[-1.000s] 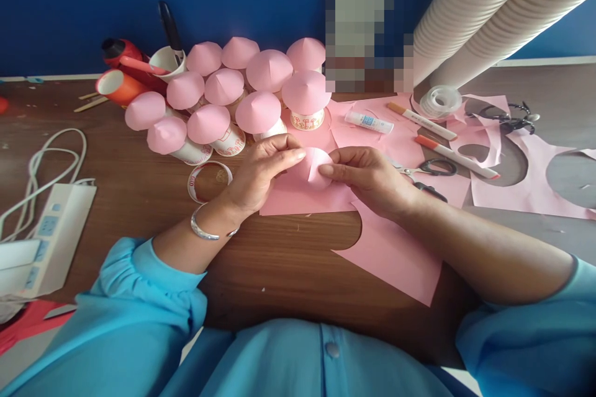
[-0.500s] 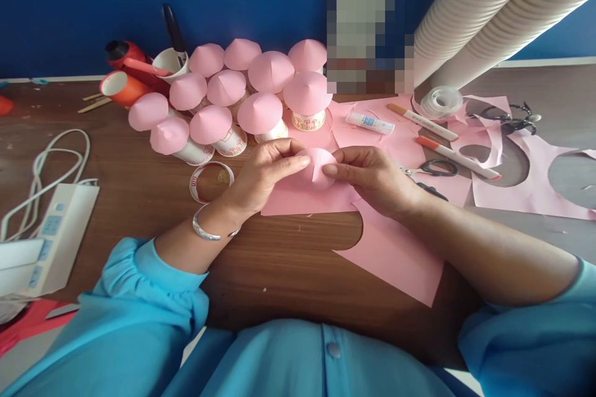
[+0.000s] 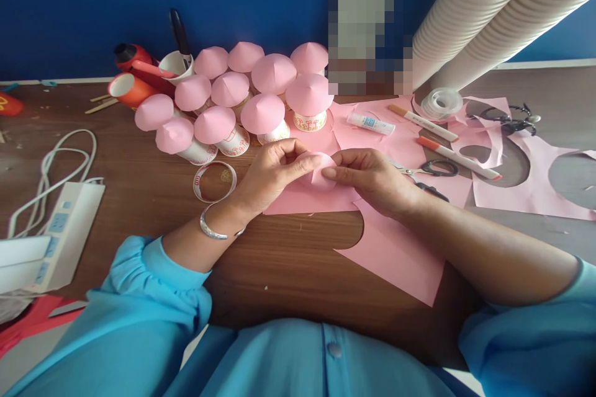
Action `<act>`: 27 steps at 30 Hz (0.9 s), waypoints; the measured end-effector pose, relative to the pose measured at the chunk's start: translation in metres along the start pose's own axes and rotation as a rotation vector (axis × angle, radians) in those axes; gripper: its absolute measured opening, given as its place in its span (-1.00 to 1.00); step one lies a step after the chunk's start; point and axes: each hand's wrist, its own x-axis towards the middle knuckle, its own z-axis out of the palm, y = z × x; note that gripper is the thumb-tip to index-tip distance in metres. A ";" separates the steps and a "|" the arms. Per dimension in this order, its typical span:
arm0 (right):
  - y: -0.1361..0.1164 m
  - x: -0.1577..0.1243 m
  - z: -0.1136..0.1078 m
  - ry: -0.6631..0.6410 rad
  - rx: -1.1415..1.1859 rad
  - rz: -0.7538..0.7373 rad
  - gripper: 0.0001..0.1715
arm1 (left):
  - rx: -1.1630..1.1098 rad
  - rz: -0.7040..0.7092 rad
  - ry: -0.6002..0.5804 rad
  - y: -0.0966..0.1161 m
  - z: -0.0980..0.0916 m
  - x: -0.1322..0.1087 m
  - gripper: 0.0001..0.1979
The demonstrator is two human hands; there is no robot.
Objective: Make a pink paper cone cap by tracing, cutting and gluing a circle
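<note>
Between my two hands is a small pink paper cone [image 3: 320, 178]. My left hand [image 3: 274, 172] pinches its left side, the thumb lying over the paper. On the opposite side my right hand [image 3: 372, 175] grips it between thumb and fingers. Beneath lies a sheet of pink paper [image 3: 298, 198] on the brown table. Just behind my hands stand several paper cups topped with pink cone roofs [image 3: 262, 114]. A cut ring of paper cup [image 3: 197, 185] rests left of my left wrist. Scissors [image 3: 437, 167] lie past my right hand, partly hidden by it.
A glue stick [image 3: 371, 123], two markers [image 3: 459, 158] and a roll of clear tape [image 3: 441, 103] lie at the right among pink paper offcuts [image 3: 540, 180]. A power strip [image 3: 69, 236] with a white cable sits at left. White corrugated tubes [image 3: 488, 6] rise at the back right.
My left thumb has slid further right across the cone, covering more of its seam. My right hand has barely moved and both still hold the paper. The view has shifted slightly.
</note>
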 end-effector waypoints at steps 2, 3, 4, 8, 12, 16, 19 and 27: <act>0.000 0.000 0.000 -0.007 0.005 0.002 -0.54 | -0.030 0.005 0.032 -0.004 0.000 0.002 -0.62; 0.001 0.000 0.000 -0.012 0.014 0.000 -0.54 | -0.056 0.003 0.053 -0.006 -0.001 0.003 -0.60; 0.001 0.000 0.000 -0.017 0.024 -0.005 -0.54 | -0.089 -0.004 0.072 -0.008 -0.001 0.004 -0.58; 0.000 0.000 -0.001 -0.023 0.028 -0.017 -0.53 | -0.218 -0.089 0.041 -0.012 -0.003 0.005 -0.45; -0.004 -0.001 0.000 -0.035 -0.044 -0.007 -0.52 | -0.089 -0.030 -0.051 -0.004 -0.003 0.003 -0.64; -0.011 -0.003 0.002 -0.063 -0.129 0.014 -0.45 | 0.015 0.022 0.012 -0.002 -0.001 0.003 -0.67; -0.014 -0.004 0.003 -0.064 -0.145 0.017 -0.45 | -0.072 -0.043 0.059 -0.007 -0.001 0.005 -0.57; -0.016 -0.006 0.004 -0.033 -0.115 0.001 -0.50 | -0.116 -0.025 0.020 -0.009 -0.004 0.002 -0.74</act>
